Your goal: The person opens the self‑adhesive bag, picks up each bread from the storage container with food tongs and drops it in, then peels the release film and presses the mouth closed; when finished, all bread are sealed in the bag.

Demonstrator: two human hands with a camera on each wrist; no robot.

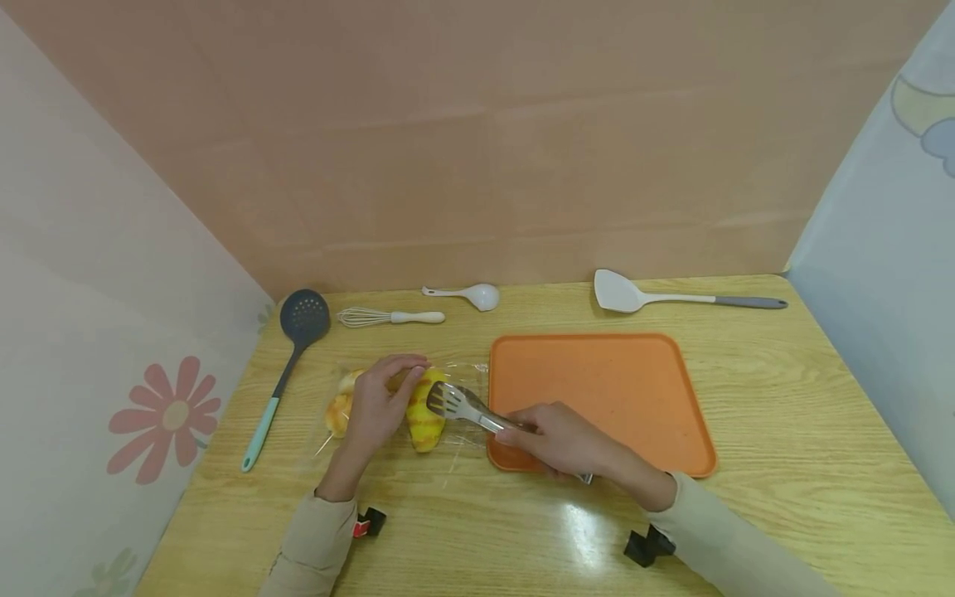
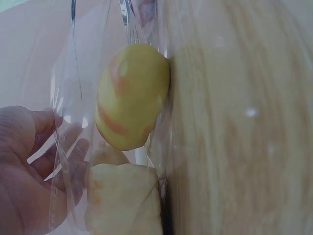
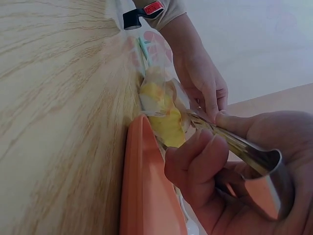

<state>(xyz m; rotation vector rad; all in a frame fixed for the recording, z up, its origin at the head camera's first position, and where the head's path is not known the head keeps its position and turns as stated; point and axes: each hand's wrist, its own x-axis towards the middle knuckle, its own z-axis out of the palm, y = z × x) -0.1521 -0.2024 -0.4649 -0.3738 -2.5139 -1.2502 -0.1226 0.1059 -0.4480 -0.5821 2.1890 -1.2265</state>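
My left hand (image 1: 379, 406) pinches the upper film of a clear plastic bag (image 1: 468, 373) between thumb and fingers, lifting it in the left wrist view. Inside the bag lies a yellow toy bread with orange-brown stripes (image 1: 425, 427). A pale, lightly browned bread (image 2: 124, 196) sits beside it, with golden bread (image 1: 339, 414) showing left of my left hand. My right hand (image 1: 559, 439) grips metal tongs (image 3: 234, 142), fingers wrapped round their arms. The slotted tongs head overlaps the yellow bread's right side in the head view, at the bag's right part.
An orange tray (image 1: 597, 398) stands right of the bag. Along the back lie a whisk (image 1: 403, 317), a white ladle (image 1: 481, 297) and a white turner with grey handle (image 1: 619, 292). A dark skimmer (image 1: 304, 317) lies at left. Walls enclose the table's back and sides.
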